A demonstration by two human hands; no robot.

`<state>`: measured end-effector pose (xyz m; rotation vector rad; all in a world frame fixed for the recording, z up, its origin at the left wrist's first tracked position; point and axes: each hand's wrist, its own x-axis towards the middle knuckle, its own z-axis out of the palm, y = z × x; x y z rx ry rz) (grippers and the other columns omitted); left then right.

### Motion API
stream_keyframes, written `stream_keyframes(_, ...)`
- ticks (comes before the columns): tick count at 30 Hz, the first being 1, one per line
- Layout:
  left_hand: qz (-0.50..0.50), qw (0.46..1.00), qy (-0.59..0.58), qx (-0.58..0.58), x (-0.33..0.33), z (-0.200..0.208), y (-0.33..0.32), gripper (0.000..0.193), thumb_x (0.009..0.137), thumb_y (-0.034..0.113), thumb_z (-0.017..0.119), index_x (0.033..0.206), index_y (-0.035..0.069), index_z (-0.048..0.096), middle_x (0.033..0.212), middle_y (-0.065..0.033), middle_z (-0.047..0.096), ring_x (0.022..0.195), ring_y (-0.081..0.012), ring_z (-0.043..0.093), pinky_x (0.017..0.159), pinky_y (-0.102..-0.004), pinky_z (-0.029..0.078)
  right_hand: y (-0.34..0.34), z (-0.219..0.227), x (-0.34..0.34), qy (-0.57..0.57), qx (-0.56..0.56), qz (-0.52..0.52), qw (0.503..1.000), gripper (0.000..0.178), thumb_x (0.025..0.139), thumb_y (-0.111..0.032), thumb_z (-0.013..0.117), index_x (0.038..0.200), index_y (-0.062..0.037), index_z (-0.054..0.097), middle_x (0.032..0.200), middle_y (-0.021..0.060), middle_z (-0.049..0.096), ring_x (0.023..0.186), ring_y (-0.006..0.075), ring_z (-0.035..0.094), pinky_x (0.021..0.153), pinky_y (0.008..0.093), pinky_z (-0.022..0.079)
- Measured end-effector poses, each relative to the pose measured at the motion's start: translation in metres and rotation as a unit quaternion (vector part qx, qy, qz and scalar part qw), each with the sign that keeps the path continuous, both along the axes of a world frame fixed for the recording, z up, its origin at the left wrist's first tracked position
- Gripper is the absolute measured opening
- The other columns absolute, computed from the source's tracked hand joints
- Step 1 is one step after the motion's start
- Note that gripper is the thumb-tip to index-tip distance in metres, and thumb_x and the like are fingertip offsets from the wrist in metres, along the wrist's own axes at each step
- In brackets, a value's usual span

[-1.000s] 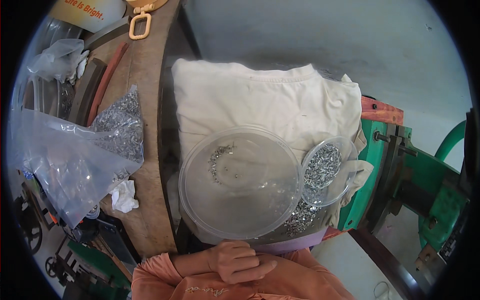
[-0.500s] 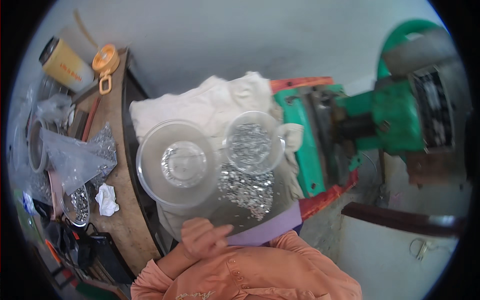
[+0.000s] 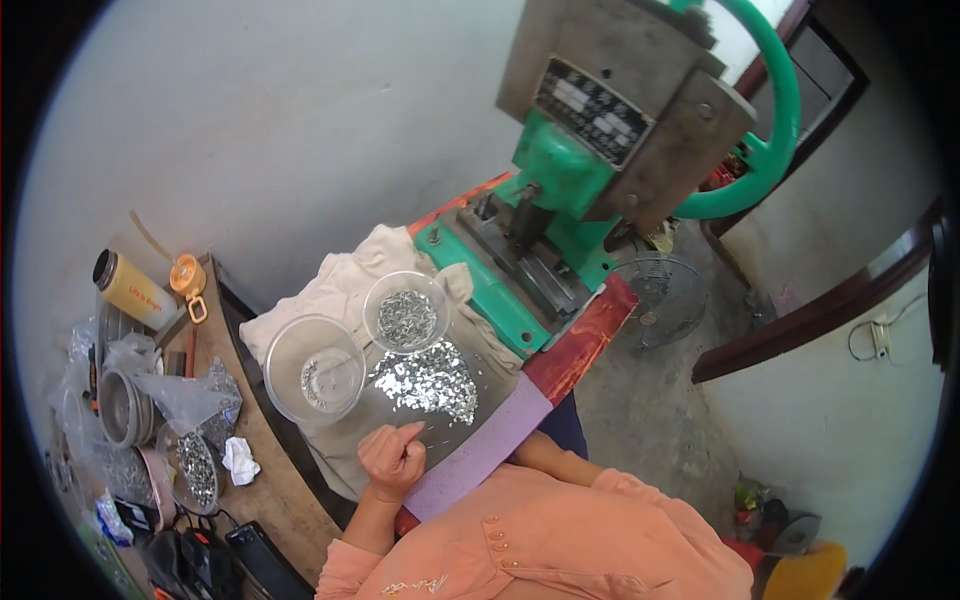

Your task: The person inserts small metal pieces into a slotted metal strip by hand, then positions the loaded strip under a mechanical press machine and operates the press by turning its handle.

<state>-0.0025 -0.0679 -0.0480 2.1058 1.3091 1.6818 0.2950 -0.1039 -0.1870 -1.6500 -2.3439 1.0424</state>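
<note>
Left hand loosely fisted, grip pinched together at the near edge of the metal-parts pile; open cloth beyond. Right hand hidden.

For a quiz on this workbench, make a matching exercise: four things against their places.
Things:
1. larger clear bowl
2. smaller clear bowl
3. loose metal pieces
4. yellow canister

Places:
a. far left of the wooden bench
b. spread on the tray by the left hand
c. left on the white cloth
d. next to the green press

Pairs: 1-c, 2-d, 3-b, 4-a
</note>
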Motion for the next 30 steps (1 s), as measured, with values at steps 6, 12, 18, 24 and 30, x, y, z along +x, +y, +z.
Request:
stream_keyframes(6, -0.015, 1.0, 0.0, -0.012, 0.005, -0.007, -0.002, 0.028, 0.071, -0.009, 0.059, 0.093, 0.004, 0.071, 0.057, -0.0063, 0.046, 0.046, -0.0239, 0.046, 0.046, -0.0349, 0.038, -0.017, 0.069, 0.005, 0.001, -0.047, 0.029, 0.998, 0.03, 0.091, -0.025, 0.064, 0.107, -0.0007, 0.072, 0.103, 0.0207, 0.072, 0.101, 0.0343, 0.069, 0.092, 0.0423, 0.053)
stream_keyframes(12, -0.032, 0.986, -0.024, -0.16, 0.02, 0.005, -0.007, 0.026, 0.081, -0.005, 0.064, 0.105, 0.004, 0.069, 0.069, -0.0056, 0.052, 0.05, -0.0175, 0.046, 0.048, -0.0318, 0.038, -0.003, 0.138, 0.052, 0.294, -0.174, -0.267, 0.901, 0.032, 0.101, -0.029, 0.06, 0.098, 0.0007, 0.071, 0.077, 0.0082, 0.071, 0.07, 0.0167, 0.071, 0.063, 0.0295, 0.056)
stream_keyframes(18, -0.078, 0.967, -0.037, -0.239, 0.039, 0.041, 0.008, 0.025, 0.084, -0.001, 0.068, 0.108, 0.004, 0.068, 0.077, -0.0059, 0.054, 0.06, -0.0158, 0.051, 0.053, -0.0287, 0.041, 0.085, 0.189, 0.07, 0.235, 0.123, -0.353, 0.897, 0.03, 0.101, -0.027, 0.059, 0.088, -0.0017, 0.069, 0.074, 0.0054, 0.068, 0.066, 0.0161, 0.064, 0.063, 0.0316, 0.051)
stream_keyframes(24, -0.077, 0.956, -0.016, -0.282, 0.047, 0.045, 0.018, 0.024, 0.084, 0.0, 0.068, 0.108, 0.003, 0.068, 0.078, -0.0069, 0.056, 0.064, -0.0178, 0.055, 0.057, -0.0304, 0.045, 0.176, 0.193, 0.051, 0.105, 0.361, -0.25, 0.892, 0.03, 0.098, -0.027, 0.06, 0.088, -0.0007, 0.07, 0.1, 0.0179, 0.064, 0.102, 0.0355, 0.055, 0.09, 0.0462, 0.044)
stream_keyframes(30, -0.062, 0.95, -0.02, -0.307, 0.052, 0.053, 0.023, 0.024, 0.086, 0.001, 0.067, 0.11, 0.003, 0.068, 0.079, -0.0077, 0.058, 0.066, -0.0175, 0.056, 0.058, -0.0295, 0.045, 0.207, 0.17, 0.046, 0.119, 0.323, -0.24, 0.908, 0.034, 0.098, -0.029, 0.06, 0.089, 0.0018, 0.071, 0.111, 0.0213, 0.062, 0.11, 0.0396, 0.049, 0.097, 0.0466, 0.039)
